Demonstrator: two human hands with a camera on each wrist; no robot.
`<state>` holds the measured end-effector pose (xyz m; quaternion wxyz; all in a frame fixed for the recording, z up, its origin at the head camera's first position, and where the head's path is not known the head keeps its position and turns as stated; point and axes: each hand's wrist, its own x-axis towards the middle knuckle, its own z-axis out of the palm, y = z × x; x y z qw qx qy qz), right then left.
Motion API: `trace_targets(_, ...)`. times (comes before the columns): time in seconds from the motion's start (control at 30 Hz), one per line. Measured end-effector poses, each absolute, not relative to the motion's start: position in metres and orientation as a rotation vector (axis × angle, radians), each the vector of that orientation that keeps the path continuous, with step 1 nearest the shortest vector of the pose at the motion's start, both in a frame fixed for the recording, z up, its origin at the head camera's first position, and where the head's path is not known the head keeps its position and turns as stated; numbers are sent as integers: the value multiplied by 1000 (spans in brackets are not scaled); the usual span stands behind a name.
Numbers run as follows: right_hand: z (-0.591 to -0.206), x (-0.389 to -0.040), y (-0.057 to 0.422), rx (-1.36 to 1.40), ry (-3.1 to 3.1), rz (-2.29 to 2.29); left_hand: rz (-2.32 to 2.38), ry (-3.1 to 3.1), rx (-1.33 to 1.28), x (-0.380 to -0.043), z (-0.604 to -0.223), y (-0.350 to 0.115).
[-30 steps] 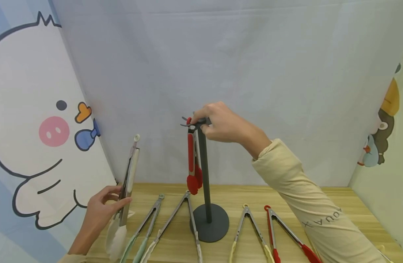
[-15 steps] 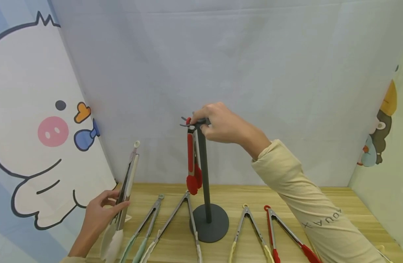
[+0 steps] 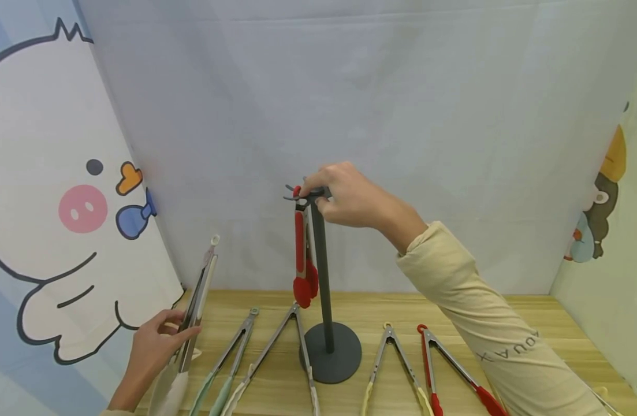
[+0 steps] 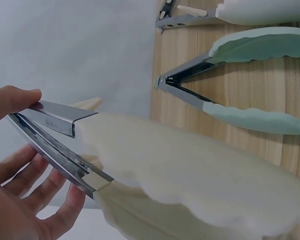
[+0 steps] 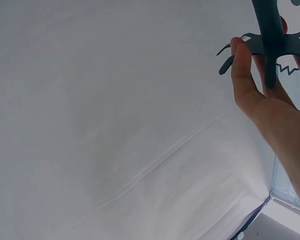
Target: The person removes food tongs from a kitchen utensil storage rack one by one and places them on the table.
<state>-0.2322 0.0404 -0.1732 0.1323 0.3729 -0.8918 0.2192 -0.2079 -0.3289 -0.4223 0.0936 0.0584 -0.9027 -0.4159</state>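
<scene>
My left hand (image 3: 154,346) holds a pair of metal kitchen tongs (image 3: 206,284) upright at the table's left, pull ring at the top. Its cream scalloped tips (image 4: 190,165) point down and stand slightly apart in the left wrist view, the thumb on one arm and the fingers along the other. With thumb and fingers, my right hand (image 3: 351,199) grips the hooked top of a dark grey stand (image 3: 323,277). The stand's hooks (image 5: 277,46) show between the fingers in the right wrist view. Small red tongs (image 3: 300,248) hang from a left hook, tips downward.
On the wooden table (image 3: 536,323) lie spread tongs: mint green (image 3: 240,341), cream-tipped (image 3: 302,341), yellow (image 3: 391,346) and red (image 3: 453,361). The stand's round base (image 3: 344,352) sits among them. A pale cloth wall (image 3: 427,115) rises behind.
My left hand has lowered the cream-tipped tongs and shifted them slightly left. My right hand stays on the stand's top, and the red tongs keep hanging there.
</scene>
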Motion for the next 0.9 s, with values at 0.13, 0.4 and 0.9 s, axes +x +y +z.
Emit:
trace_targets(0.13,-173,-232,41,1078,-2592,630,-1213,-2702,184,-208,-426,-331)
trace_targets(0.4,-173,-233,41,1094,-2586,637,-1135,-2738,199,-210,-436,-337)
trace_targets(0.9,-173,-233,41,1101,-2568,634,-1056,-2821,240,-216,-450,-342)
